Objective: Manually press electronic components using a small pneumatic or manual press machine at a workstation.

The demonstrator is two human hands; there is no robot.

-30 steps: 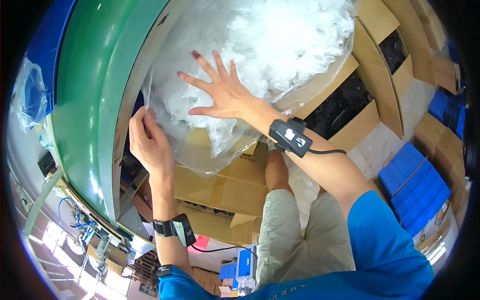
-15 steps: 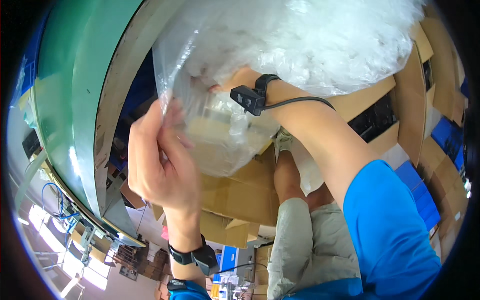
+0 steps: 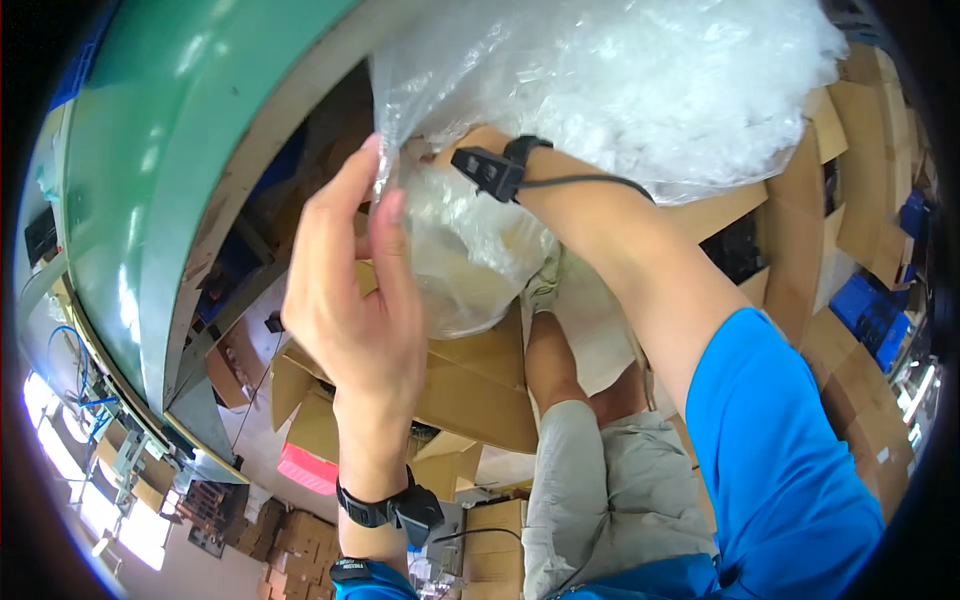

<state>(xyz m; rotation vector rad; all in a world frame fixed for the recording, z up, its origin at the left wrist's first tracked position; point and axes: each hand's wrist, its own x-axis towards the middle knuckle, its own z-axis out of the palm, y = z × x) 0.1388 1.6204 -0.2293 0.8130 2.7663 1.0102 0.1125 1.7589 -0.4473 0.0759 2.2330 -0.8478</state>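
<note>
The seemingly filled, untied clear bag [image 3: 670, 95], upper centre, is pinched by the left hand [image 3: 350, 290]; whether the right hand [image 3: 478, 143] grips cannot be told.

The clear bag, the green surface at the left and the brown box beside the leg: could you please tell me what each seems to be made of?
Clear bag: thin, glossy plastic film, going by its creases, glints and see-through look.
Green surface: smooth and shiny, with bright highlights; perhaps painted metal, perhaps plastic.
Brown box: probably matte cardboard, given its folded flaps.
</note>
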